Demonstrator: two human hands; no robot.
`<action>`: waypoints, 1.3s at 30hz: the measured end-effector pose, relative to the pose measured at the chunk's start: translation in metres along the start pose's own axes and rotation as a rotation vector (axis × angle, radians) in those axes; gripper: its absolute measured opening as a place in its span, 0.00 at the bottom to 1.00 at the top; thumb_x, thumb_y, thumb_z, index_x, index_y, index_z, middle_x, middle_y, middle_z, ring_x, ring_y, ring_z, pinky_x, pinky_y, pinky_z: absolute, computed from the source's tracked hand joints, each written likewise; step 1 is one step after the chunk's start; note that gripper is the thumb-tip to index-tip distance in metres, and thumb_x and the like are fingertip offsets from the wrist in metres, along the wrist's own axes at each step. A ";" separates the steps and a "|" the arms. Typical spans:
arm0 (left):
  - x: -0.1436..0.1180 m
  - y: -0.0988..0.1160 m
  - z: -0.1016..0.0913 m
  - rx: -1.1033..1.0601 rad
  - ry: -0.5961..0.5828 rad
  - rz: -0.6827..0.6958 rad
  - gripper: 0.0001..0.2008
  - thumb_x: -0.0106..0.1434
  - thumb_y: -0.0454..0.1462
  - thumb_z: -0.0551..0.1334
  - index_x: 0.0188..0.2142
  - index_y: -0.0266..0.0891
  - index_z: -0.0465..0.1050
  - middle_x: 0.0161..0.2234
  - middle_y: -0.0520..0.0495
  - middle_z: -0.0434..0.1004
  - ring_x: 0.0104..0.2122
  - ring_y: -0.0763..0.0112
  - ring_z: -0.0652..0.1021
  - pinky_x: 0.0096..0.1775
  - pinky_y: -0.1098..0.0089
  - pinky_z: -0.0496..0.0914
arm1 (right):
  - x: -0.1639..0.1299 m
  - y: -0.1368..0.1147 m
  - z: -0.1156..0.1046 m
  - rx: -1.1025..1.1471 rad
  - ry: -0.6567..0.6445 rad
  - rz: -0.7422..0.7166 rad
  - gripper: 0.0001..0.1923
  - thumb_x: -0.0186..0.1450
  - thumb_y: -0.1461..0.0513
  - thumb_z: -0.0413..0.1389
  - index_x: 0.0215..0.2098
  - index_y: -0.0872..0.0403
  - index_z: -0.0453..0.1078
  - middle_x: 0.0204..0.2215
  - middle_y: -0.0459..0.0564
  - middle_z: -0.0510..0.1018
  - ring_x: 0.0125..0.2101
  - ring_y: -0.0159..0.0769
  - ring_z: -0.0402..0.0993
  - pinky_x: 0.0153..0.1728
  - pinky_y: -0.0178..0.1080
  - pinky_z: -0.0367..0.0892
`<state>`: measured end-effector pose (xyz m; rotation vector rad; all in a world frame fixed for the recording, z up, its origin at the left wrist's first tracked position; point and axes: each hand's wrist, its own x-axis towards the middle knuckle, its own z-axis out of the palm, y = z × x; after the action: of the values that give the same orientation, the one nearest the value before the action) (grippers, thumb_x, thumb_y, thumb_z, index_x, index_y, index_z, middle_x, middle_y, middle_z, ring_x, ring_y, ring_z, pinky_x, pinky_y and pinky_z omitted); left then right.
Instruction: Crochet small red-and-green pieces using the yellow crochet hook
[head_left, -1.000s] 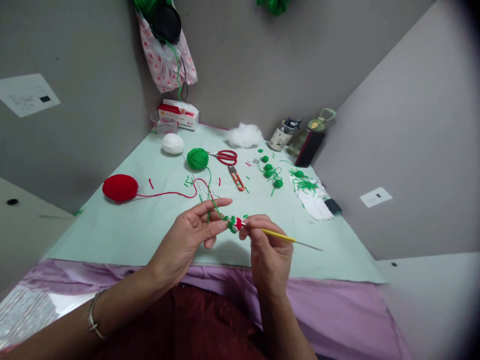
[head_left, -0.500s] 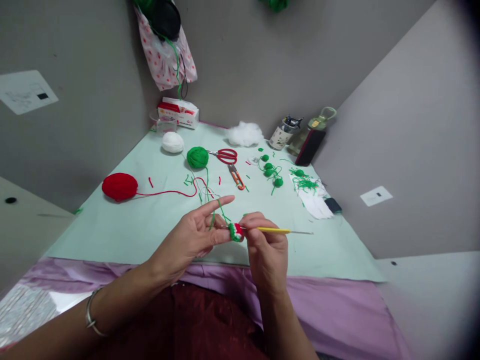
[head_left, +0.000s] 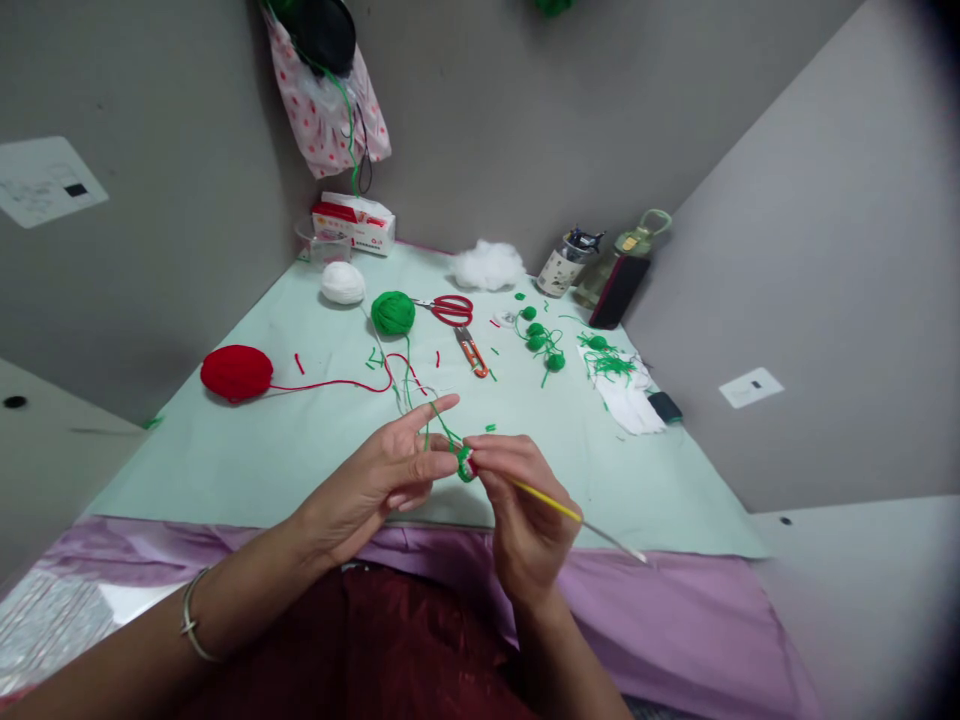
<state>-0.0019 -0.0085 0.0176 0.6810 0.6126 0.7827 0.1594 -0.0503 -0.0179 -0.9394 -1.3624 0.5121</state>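
Observation:
Between my hands is a small crocheted piece [head_left: 466, 464] in green, white and red. My left hand [head_left: 401, 465] pinches its left edge with thumb and fingers, while the raised index finger carries a strand of green yarn [head_left: 444, 424]. My right hand [head_left: 529, 500] grips a crochet hook [head_left: 551, 500] with a yellow handle, its back end slanting down to the right; the working tip is hidden at the piece. The green strand runs back to a green yarn ball [head_left: 393, 313]. Red yarn [head_left: 330, 384] trails from a red ball [head_left: 237, 373] on the left.
Beyond my hands lie a white yarn ball [head_left: 343, 283], red-handled scissors [head_left: 452, 309], orange thread snips [head_left: 471, 352] and white stuffing [head_left: 488, 266]. Small green balls [head_left: 535, 336] and yarn scraps [head_left: 613, 366] are at right. A pen holder [head_left: 559, 270] and bottle [head_left: 600, 275] stand behind.
The crochet hook has tilted, its back end swinging down to the right as my right hand turned. The crocheted piece has turned, showing less red. My left hand shifted slightly left.

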 end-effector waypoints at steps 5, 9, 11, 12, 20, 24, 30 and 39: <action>-0.002 0.002 0.002 0.016 -0.027 -0.040 0.49 0.55 0.34 0.77 0.71 0.42 0.56 0.27 0.59 0.70 0.19 0.84 0.54 0.20 0.77 0.48 | -0.005 -0.004 -0.001 -0.084 -0.014 -0.137 0.22 0.67 0.72 0.61 0.50 0.40 0.81 0.45 0.49 0.86 0.41 0.39 0.81 0.41 0.44 0.75; -0.001 0.003 0.002 0.051 -0.042 -0.066 0.50 0.56 0.33 0.76 0.72 0.39 0.53 0.21 0.65 0.61 0.18 0.83 0.50 0.20 0.76 0.46 | -0.001 -0.005 0.000 0.091 -0.024 0.027 0.14 0.70 0.67 0.60 0.45 0.41 0.82 0.40 0.48 0.86 0.41 0.39 0.81 0.42 0.43 0.76; -0.001 0.003 0.003 0.060 -0.039 -0.073 0.49 0.56 0.34 0.76 0.72 0.39 0.54 0.22 0.64 0.63 0.18 0.84 0.49 0.20 0.76 0.45 | 0.000 -0.003 0.000 0.152 -0.002 0.068 0.11 0.70 0.64 0.61 0.42 0.42 0.83 0.39 0.48 0.85 0.41 0.39 0.81 0.41 0.43 0.76; -0.001 0.003 0.003 0.063 -0.038 -0.074 0.48 0.57 0.35 0.76 0.72 0.39 0.54 0.23 0.63 0.64 0.18 0.84 0.49 0.20 0.76 0.45 | 0.001 -0.002 0.000 0.172 0.012 0.078 0.09 0.70 0.63 0.61 0.42 0.43 0.83 0.38 0.48 0.85 0.41 0.39 0.80 0.40 0.42 0.76; -0.002 0.006 -0.001 0.091 -0.043 -0.063 0.46 0.57 0.35 0.76 0.71 0.38 0.59 0.18 0.66 0.55 0.19 0.82 0.49 0.21 0.76 0.45 | 0.004 -0.001 -0.006 0.273 0.068 0.154 0.06 0.70 0.61 0.61 0.39 0.45 0.81 0.32 0.47 0.81 0.29 0.34 0.75 0.32 0.40 0.72; -0.001 0.005 -0.006 0.110 -0.033 -0.063 0.33 0.57 0.34 0.75 0.62 0.41 0.73 0.18 0.65 0.54 0.18 0.83 0.47 0.21 0.76 0.45 | 0.013 -0.005 -0.012 0.365 0.102 0.260 0.06 0.69 0.59 0.62 0.34 0.50 0.80 0.27 0.46 0.78 0.25 0.31 0.72 0.28 0.38 0.69; -0.003 -0.001 -0.005 0.216 0.039 0.038 0.18 0.59 0.40 0.74 0.50 0.46 0.83 0.23 0.58 0.64 0.19 0.82 0.53 0.22 0.74 0.45 | 0.017 -0.004 -0.013 0.485 0.143 0.450 0.07 0.65 0.57 0.65 0.32 0.52 0.80 0.26 0.46 0.77 0.23 0.28 0.69 0.23 0.33 0.65; -0.006 0.002 -0.001 0.668 0.097 0.208 0.05 0.61 0.36 0.66 0.36 0.39 0.80 0.28 0.51 0.71 0.25 0.75 0.62 0.28 0.71 0.56 | 0.017 -0.008 -0.016 0.434 0.127 0.399 0.06 0.65 0.60 0.64 0.31 0.52 0.80 0.27 0.46 0.77 0.23 0.28 0.70 0.24 0.34 0.66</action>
<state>-0.0069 -0.0123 0.0202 1.3396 0.9143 0.8068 0.1768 -0.0455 -0.0003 -0.8638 -0.8957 0.9904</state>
